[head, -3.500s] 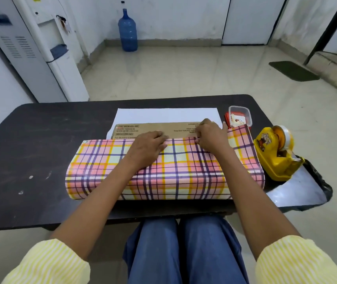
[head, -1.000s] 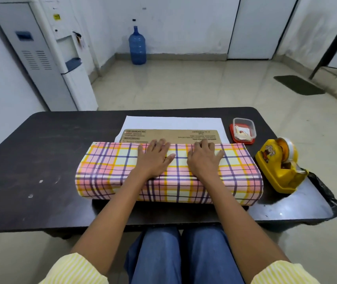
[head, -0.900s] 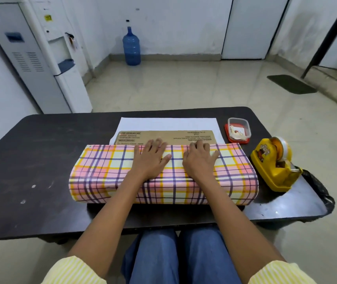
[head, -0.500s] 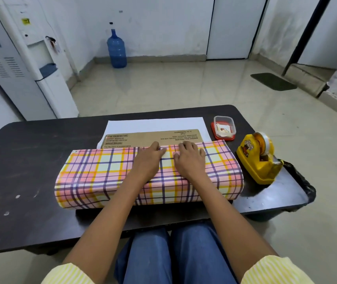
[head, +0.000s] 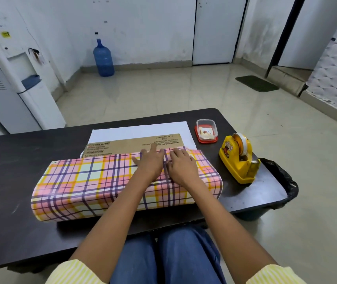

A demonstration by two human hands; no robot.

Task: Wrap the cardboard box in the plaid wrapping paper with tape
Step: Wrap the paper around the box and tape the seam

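Currently left hand point(head: 150, 163) and right hand point(head: 182, 164), fingers flat, pin pink plaid wrapping paper point(head: 94, 181). Released untaped, it may spring open.

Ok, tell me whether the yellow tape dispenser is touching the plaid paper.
Apart. The head view shows a strip of dark table between the tape dispenser and the plaid paper.

Box point(head: 134, 141) label, upside-down: "NOT FOR RETAIL SALE"; rest illeg.
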